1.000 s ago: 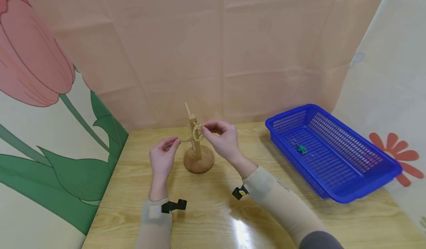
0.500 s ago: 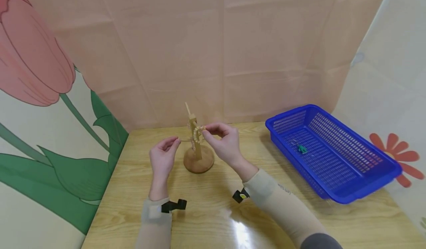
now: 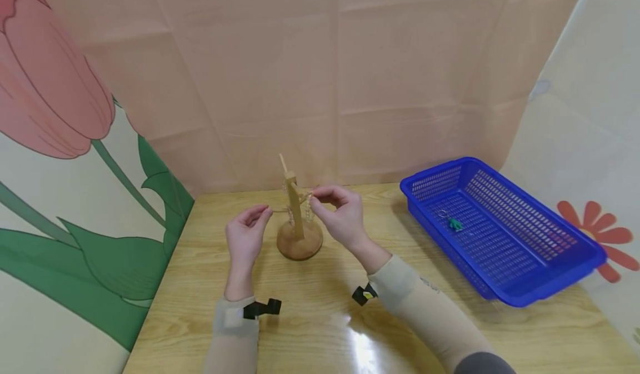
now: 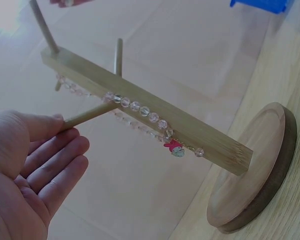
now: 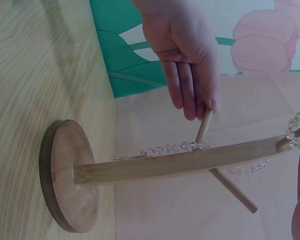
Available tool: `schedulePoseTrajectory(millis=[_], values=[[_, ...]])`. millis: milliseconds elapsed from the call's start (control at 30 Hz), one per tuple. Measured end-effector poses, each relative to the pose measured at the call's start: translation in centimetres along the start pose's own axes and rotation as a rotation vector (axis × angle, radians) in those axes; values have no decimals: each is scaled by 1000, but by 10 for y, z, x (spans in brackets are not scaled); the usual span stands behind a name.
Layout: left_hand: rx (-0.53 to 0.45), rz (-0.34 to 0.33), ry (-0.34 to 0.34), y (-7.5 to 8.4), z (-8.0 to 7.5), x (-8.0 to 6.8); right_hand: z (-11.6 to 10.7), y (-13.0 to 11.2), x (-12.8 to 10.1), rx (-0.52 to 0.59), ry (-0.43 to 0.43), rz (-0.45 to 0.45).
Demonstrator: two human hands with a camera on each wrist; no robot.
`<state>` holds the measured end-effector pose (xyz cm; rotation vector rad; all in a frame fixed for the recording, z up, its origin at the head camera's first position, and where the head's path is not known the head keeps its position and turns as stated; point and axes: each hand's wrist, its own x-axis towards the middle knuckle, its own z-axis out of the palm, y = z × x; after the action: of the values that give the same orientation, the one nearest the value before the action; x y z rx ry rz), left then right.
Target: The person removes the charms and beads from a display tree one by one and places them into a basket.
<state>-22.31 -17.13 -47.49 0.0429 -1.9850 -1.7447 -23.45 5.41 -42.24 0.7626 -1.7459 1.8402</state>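
Note:
A wooden stand (image 3: pixel 296 213) with a round base and several pegs stands on the table. My left hand (image 3: pixel 245 235) pinches the tip of a left-side peg (image 4: pixel 90 117) between thumb and forefinger. On that peg hangs a pink-and-clear bead bracelet (image 4: pixel 144 111) with a small pink-hooded charm (image 4: pixel 175 148). My right hand (image 3: pixel 342 214) pinches a clear bead bracelet (image 5: pixel 296 131) on the stand's right side. Its loop appears around an upper peg, near the right wrist view's edge. Further pale pink beads (image 4: pixel 74 90) show behind the upper post.
A blue plastic basket (image 3: pixel 475 293) stands at the right of the wooden table (image 3: pixel 310 318). Inside it lies a green figure keyring (image 3: pixel 455 224). A pink cloth backdrop (image 3: pixel 340 85) hangs close behind the stand.
My right hand has moved slightly right and down, bringing the clear bead bracelet away from the post toward the right. The left hand keeps its pinch on the peg, and the stand stays put.

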Motion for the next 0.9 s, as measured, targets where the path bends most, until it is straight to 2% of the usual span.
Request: schedulePoseTrajectory(millis=[900], values=[[8,34,7,-2,0,1,-22,6,2,-75,-5,13]])
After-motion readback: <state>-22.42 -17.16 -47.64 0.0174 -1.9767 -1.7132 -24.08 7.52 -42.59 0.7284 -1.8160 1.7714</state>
